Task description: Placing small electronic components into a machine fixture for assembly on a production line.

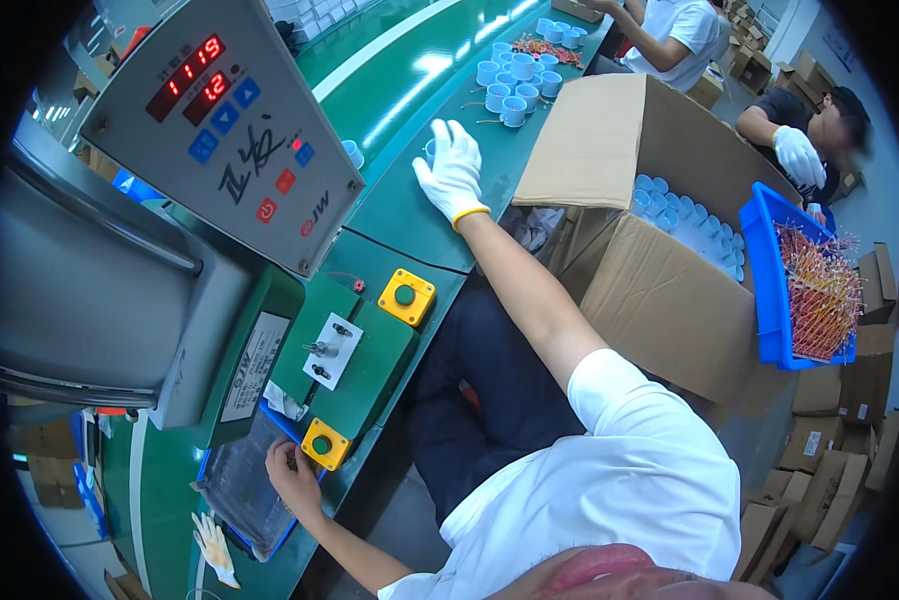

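My right hand [452, 170], in a white glove with a yellow cuff, reaches out over the green bench. Its thumb and fingers close around a light blue cup [431, 149], which is mostly hidden by the glove. My bare left hand [292, 477] is beside the blue-rimmed tray [255, 480], close to a yellow button box [326, 444]. Its fingers are curled, and something small and dark shows at them, too small to name. Between the hands, a metal plate with pins [332, 350] sits on the green base of a press [120, 300].
A display panel [230, 130] overhangs the bench. Another yellow button box [407, 297] sits by the plate. Several cups [515, 80] stand farther along; an open carton [660, 320] holds more. A blue bin [770, 300] contains red wires. A loose glove [213, 550] lies nearby. Two people sit beyond.
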Tool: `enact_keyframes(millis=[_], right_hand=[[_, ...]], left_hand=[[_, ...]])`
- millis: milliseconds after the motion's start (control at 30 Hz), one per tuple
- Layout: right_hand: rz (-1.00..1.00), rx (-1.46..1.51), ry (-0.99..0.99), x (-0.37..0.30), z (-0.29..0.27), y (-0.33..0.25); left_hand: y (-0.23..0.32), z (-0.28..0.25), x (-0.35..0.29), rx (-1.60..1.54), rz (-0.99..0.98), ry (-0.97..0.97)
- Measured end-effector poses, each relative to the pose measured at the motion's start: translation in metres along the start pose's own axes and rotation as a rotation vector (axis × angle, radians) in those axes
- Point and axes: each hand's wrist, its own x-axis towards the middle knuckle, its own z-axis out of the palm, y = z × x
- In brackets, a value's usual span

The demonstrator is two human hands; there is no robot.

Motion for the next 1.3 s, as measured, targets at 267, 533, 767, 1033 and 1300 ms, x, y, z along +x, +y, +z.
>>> enact_keyframes(millis=[267,533,767,1033,1300], right_hand=[[0.23,0.107,-0.34,0.01,-0.009,-0.001],[0.261,0.133,-0.376,0.009,-0.018,-0.003],[0.216,0.102,-0.344,0.009,-0.015,-0.002],[0.222,0.101,-0.365,0.008,-0.017,-0.004],[0.219,0.092,-0.363,0.008,-0.014,-0.001]], left_hand=[[0.002,0.001,0.007,0.002,0.114,-0.031],[0.012,-0.002,0.003,-0.022,-0.025,-0.056],[0.019,-0.001,0.003,0.018,0.024,-0.026],[0.002,0.0,0.003,-0.011,-0.005,-0.076],[0.001,0.001,0.001,-0.007,0.036,0.006]])
